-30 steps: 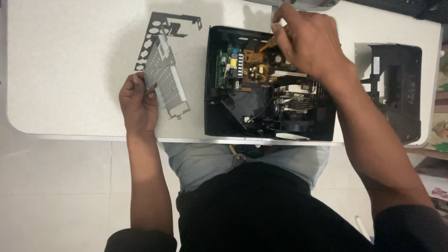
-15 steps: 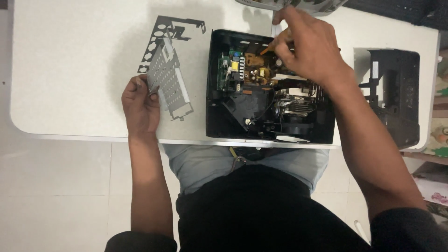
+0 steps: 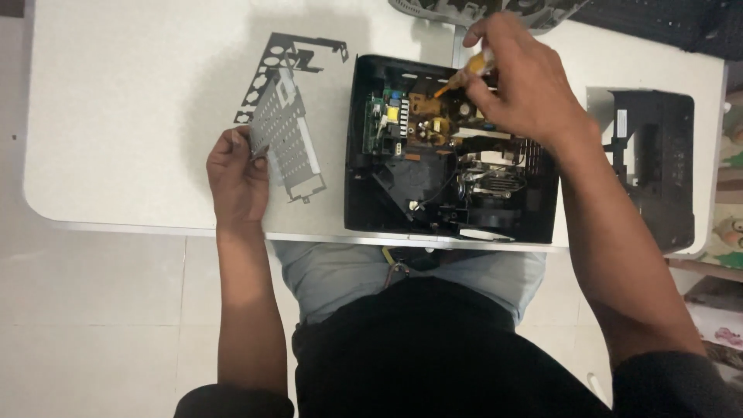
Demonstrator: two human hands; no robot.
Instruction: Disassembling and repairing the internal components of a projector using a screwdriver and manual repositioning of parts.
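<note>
An opened black device case [image 3: 364, 193] lies on the white table [image 3: 116, 116], showing a green and brown circuit board [image 3: 410, 124] and dark inner parts. My right hand [image 3: 526, 85] is over its far right part, shut on an orange-handled screwdriver [image 3: 464, 73] whose tip points down at the board. My left hand [image 3: 236, 178] rests left of the case and pinches a perforated grey metal plate [image 3: 290, 143] by its near edge. A second flat cut-out metal plate [image 3: 290, 54] lies under and beyond it.
A black cover piece [image 3: 658, 162] lies at the table's right end. Grey plastic parts [image 3: 464, 9] and a dark object [image 3: 658, 19] sit along the far edge. Pale floor tiles [image 3: 93, 310] are below the near table edge.
My left hand with the perforated plate has shifted slightly right toward the case. My right hand and screwdriver stay over the circuit board with little movement.
</note>
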